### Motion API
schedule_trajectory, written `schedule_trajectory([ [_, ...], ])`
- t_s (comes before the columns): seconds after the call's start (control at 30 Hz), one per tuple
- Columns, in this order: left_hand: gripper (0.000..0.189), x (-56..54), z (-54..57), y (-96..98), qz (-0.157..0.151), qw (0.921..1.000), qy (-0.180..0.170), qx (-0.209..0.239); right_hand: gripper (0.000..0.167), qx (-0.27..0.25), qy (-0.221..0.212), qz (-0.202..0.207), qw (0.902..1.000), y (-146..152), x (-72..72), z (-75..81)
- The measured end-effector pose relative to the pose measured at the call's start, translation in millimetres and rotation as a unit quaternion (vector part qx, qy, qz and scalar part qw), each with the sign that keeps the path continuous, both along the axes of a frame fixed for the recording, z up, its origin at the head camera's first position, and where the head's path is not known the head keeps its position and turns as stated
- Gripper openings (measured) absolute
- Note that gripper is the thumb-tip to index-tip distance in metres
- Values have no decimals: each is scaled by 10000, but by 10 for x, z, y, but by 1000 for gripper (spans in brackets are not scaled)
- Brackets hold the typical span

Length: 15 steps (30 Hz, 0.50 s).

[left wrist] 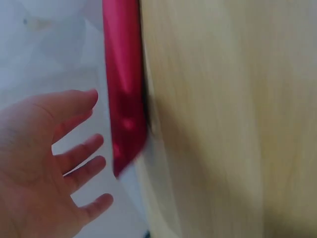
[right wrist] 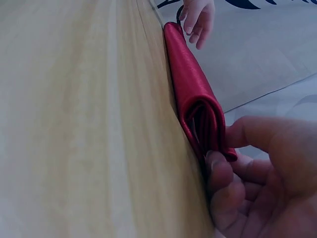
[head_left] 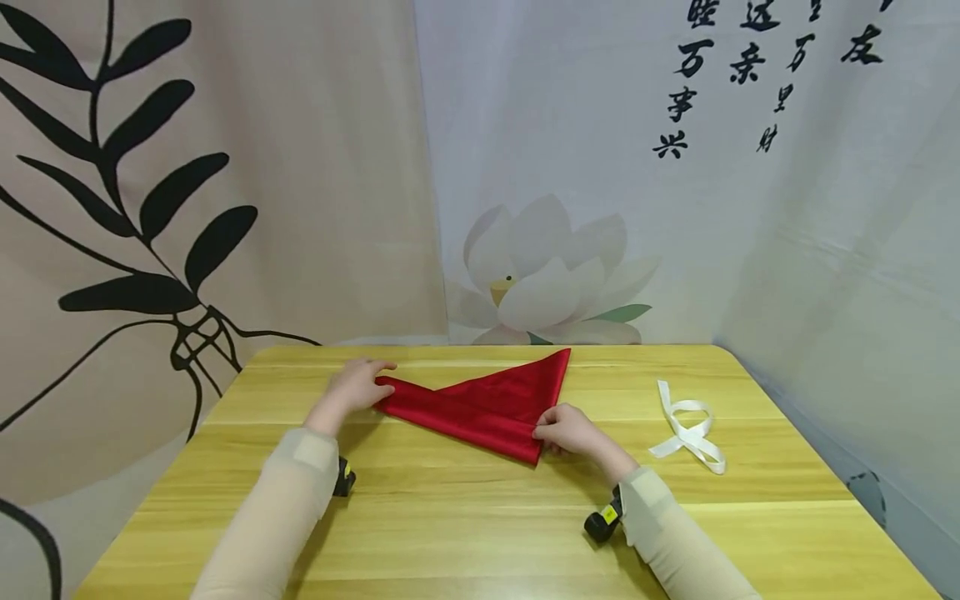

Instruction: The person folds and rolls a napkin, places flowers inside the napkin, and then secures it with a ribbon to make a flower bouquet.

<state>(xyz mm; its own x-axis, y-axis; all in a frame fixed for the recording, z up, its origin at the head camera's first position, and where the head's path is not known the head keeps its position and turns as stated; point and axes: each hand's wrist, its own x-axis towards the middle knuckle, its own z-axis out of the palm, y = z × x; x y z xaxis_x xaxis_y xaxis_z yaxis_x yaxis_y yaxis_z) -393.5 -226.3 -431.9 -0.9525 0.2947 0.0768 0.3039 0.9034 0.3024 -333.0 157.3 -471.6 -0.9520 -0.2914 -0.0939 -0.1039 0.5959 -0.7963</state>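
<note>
A shiny red cloth [head_left: 517, 396] lies on the table, its near edge folded into a long band and one corner pointing up at the far right. My left hand [head_left: 356, 385] is at the band's left end; in the left wrist view its fingers [left wrist: 81, 153] are spread, a little apart from the cloth's tip [left wrist: 124, 148]. At the band's right end my right hand [head_left: 573, 432] pinches the cloth between thumb and fingers. The right wrist view shows the rolled layers [right wrist: 200, 111] at that end, beside the right hand [right wrist: 267, 183].
A white ribbon [head_left: 686, 433], looped and crossed over itself, lies to the right on the wooden table [head_left: 450, 533]. Behind the table hangs a curtain [head_left: 337, 167] printed with leaves, a lotus and characters. Each wrist carries a small black camera.
</note>
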Motion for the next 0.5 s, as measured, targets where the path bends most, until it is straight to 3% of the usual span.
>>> schedule_trajectory([
  [0.27,42,261,26,423,-622,9980,133,-45,14,-145,-51,-28,9999,34,-19,-22],
  [0.5,53,457,5,697,-1319,9905,-354,-166,12,-237,-112,-161,9995,42,-7,-8],
])
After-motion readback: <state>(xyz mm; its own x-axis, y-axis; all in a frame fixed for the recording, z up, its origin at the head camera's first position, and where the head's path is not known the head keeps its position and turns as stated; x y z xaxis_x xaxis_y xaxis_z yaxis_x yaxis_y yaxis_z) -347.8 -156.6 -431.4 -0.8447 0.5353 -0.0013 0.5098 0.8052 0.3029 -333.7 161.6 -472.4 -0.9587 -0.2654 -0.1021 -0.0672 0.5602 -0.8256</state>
